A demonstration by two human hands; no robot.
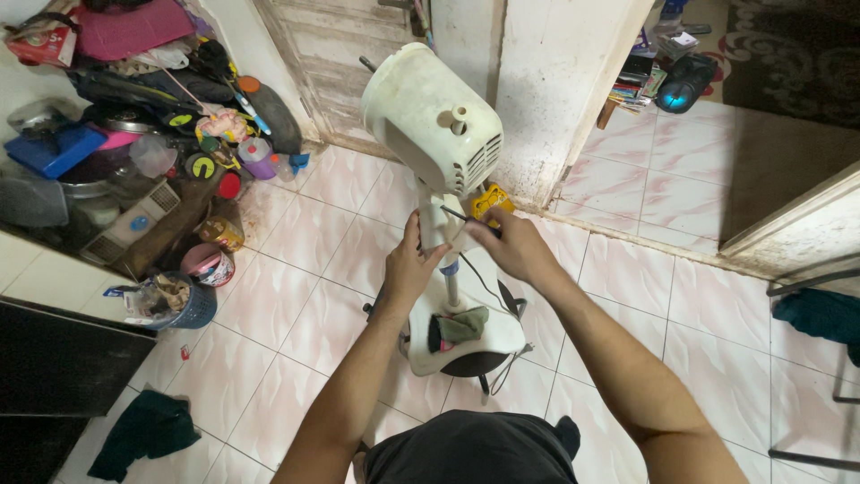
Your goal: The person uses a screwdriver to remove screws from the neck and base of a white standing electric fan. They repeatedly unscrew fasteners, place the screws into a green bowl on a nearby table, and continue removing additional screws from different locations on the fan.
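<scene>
A cream standing fan without its blades or cage stands on the tiled floor in front of me; its motor housing (pixel 434 116) tilts toward the wall. My left hand (pixel 409 264) grips the fan's neck just below the housing. My right hand (pixel 512 244) holds a thin dark screwdriver (pixel 468 218) whose tip points at that neck. A yellow object (pixel 492 199) shows just behind my right hand. A dark cloth (pixel 461 325) lies on the fan's white base (pixel 475 345), and a black cord trails down the stand.
A heap of household clutter (pixel 134 134) fills the left corner, with a blue basket (pixel 184 305) and a pink tub (pixel 208 264) on the floor. A dark green cloth (pixel 143 430) lies lower left. A doorway (pixel 717 161) opens at the right.
</scene>
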